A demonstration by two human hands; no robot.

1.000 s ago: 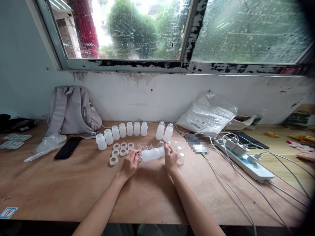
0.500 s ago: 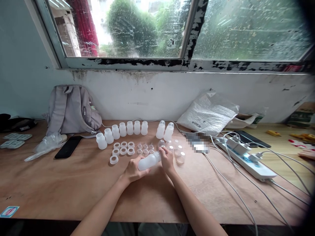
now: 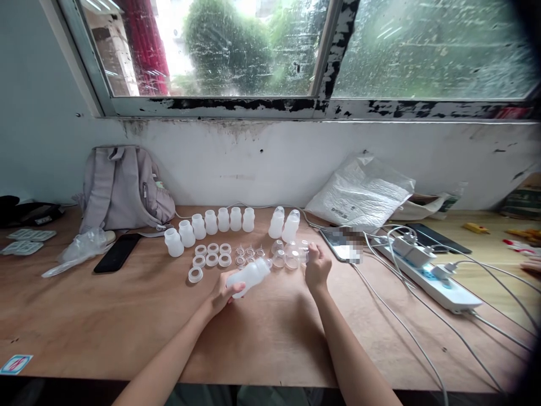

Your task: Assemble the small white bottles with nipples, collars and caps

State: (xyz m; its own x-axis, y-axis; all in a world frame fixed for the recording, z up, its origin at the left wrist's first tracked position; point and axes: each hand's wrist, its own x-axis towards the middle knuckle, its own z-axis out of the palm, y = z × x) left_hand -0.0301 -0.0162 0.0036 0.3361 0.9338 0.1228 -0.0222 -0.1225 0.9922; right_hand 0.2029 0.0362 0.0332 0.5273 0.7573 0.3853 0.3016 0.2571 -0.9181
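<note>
- The left hand [image 3: 226, 291] is closed around the lower body of a frosted bottle [image 3: 250, 276], thumb across its near side.
- The bottle is held tilted above the surface [image 3: 270, 344], its long axis diagonal: base in the left hand, narrow tip away from the person and rightward, towards the clear domed caps [image 3: 291, 260].
- The right hand [image 3: 319, 268] is at the caps' right edge, clearly the nearer hand to them; the bottle's tip lies to its left, apart from it.
- The right hand's fingers are curled in; whether they pinch a cap I can't tell, the clear plastic blurring there.
- Small clear teats [image 3: 250, 252] sit just beyond the bottle, white rings [image 3: 212, 259] farther left.
</note>
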